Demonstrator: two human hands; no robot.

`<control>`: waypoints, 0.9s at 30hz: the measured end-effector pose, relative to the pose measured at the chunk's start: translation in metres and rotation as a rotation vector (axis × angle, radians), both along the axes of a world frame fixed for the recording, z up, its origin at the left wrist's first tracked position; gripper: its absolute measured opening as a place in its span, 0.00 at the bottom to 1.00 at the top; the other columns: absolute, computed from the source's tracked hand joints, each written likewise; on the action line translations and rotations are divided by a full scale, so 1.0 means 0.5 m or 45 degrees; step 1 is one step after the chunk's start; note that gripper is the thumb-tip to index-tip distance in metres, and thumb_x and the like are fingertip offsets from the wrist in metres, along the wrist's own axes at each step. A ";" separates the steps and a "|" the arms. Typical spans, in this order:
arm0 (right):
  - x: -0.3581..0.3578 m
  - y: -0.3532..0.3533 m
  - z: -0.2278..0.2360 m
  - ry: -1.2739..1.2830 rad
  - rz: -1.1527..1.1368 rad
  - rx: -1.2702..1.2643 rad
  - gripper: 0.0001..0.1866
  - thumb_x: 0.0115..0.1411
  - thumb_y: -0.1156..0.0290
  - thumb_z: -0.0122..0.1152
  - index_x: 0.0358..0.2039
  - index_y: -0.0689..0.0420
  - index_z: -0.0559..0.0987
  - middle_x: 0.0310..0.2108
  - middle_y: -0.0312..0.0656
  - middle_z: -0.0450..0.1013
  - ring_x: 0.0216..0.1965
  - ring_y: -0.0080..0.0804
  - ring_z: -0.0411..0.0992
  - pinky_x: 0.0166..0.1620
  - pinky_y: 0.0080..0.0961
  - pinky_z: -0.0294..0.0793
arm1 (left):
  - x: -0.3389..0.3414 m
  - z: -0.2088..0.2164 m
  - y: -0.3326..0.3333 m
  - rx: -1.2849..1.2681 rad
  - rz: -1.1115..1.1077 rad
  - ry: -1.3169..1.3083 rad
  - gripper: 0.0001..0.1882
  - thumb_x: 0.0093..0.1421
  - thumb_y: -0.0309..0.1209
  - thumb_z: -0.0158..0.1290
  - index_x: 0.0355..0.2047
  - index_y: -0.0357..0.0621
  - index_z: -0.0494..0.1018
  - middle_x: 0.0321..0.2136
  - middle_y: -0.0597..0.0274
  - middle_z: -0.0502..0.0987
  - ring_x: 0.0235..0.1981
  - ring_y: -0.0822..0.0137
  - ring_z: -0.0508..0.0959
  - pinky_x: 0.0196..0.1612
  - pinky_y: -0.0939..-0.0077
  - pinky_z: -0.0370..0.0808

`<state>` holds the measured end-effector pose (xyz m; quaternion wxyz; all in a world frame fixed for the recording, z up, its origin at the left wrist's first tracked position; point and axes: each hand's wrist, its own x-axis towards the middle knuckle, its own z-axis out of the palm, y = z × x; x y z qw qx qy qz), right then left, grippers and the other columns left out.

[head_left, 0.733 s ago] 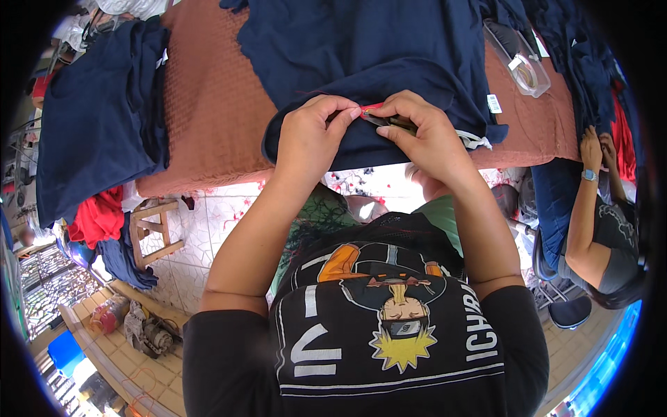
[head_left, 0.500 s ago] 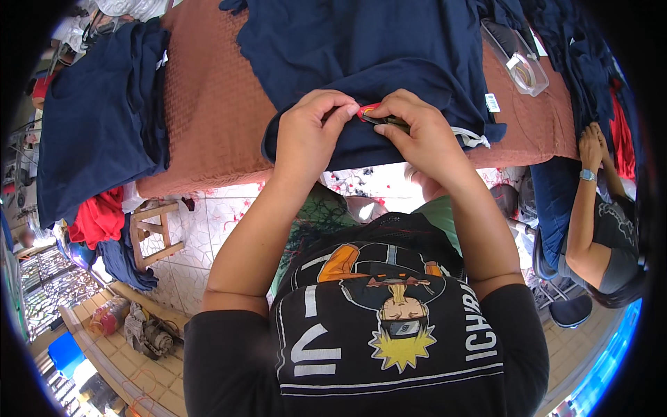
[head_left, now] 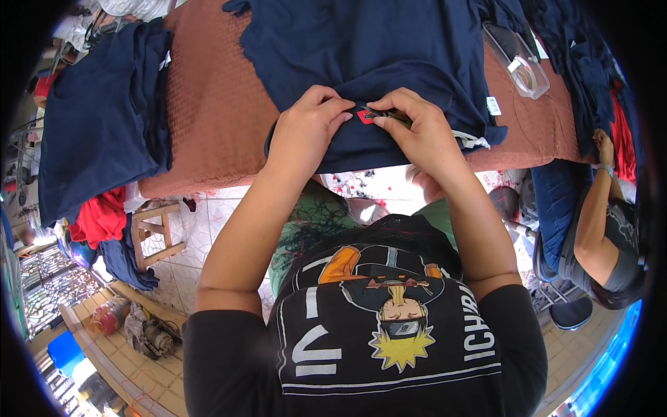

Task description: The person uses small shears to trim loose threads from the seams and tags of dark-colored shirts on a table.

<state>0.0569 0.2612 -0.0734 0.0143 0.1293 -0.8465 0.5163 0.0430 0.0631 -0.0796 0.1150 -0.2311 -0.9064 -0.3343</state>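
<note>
Spread over the table in front of me is a navy garment (head_left: 368,42), its near edge hanging at the table's front. A small red label (head_left: 364,117) sits on that cloth between my hands. My right hand (head_left: 417,125) is closed on small dark thread snips (head_left: 396,115), whose pointed tips lie over the label. Just left of the label, my left hand (head_left: 310,125) has thumb and fingers pinched on the navy cloth. A white cord end (head_left: 472,140) and a white tag (head_left: 492,105) show right of my right hand.
A brown quilted cover (head_left: 208,97) lies over the table. More folded navy garments (head_left: 104,111) are at the left, above red cloth (head_left: 97,219) and a wooden stool (head_left: 156,233). A clear plastic container (head_left: 528,76) stands right. Beyond it a co-worker's hand (head_left: 603,146) touches dark cloth.
My left hand has let go of the red label's edge and shifted slightly left and up, so more of the label shows. The co-worker's arm at the right has changed position.
</note>
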 end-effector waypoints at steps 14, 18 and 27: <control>0.001 -0.005 -0.003 0.126 0.037 0.074 0.10 0.54 0.77 0.63 0.38 0.57 0.80 0.36 0.43 0.75 0.37 0.44 0.75 0.40 0.32 0.73 | -0.001 0.044 0.004 0.049 0.048 -0.332 0.07 0.61 0.30 0.55 0.35 0.39 0.76 0.38 0.54 0.80 0.39 0.56 0.79 0.43 0.71 0.75; 0.000 -0.007 0.019 0.291 -0.023 0.222 0.09 0.54 0.77 0.63 0.37 0.56 0.80 0.35 0.43 0.75 0.35 0.45 0.75 0.38 0.33 0.74 | -0.007 0.129 -0.040 0.237 -0.605 -0.188 0.17 0.66 0.40 0.49 0.29 0.40 0.79 0.42 0.51 0.77 0.47 0.59 0.73 0.51 0.65 0.68; 0.014 0.052 0.099 0.405 -0.248 0.114 0.13 0.55 0.77 0.64 0.43 0.58 0.79 0.35 0.40 0.74 0.34 0.30 0.74 0.40 0.22 0.72 | 0.031 0.298 -0.146 0.579 -0.563 0.005 0.21 0.71 0.34 0.38 0.36 0.32 0.77 0.45 0.46 0.76 0.49 0.60 0.71 0.57 0.64 0.63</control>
